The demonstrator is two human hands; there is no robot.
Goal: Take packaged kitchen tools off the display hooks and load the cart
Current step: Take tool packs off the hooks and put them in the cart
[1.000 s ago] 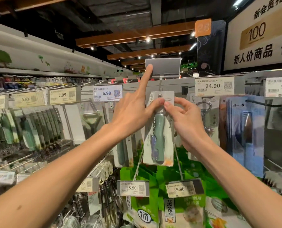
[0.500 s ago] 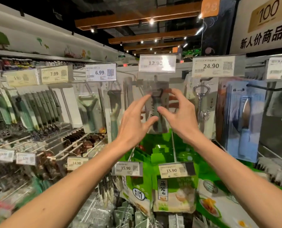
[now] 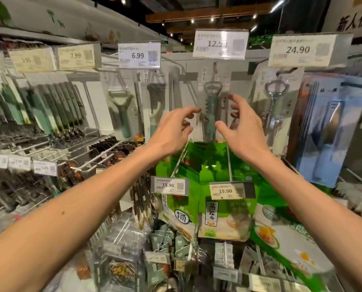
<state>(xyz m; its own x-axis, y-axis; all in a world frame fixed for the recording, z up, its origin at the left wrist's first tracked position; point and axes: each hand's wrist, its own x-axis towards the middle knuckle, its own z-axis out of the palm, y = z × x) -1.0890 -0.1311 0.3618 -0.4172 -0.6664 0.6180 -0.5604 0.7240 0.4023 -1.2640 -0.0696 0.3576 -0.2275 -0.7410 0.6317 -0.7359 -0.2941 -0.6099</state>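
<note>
The opener pack (image 3: 212, 106) hangs on the display under the 12.9 tag (image 3: 220, 44). The left hand (image 3: 171, 131) and right hand (image 3: 239, 127) flank it, each grip loosely spread and holding nothing. Blur hides whether the fingertips touch its edges.

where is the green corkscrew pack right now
Head view, upper centre: the green corkscrew pack hangs under the 12.9 price tag, between the left hand and right hand, left of the silver corkscrew pack.

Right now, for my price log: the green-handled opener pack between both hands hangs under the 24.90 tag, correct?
No. In the head view the green-handled opener pack between the left hand and right hand hangs under the 12.9-something tag, not the 24.90 tag.
</note>
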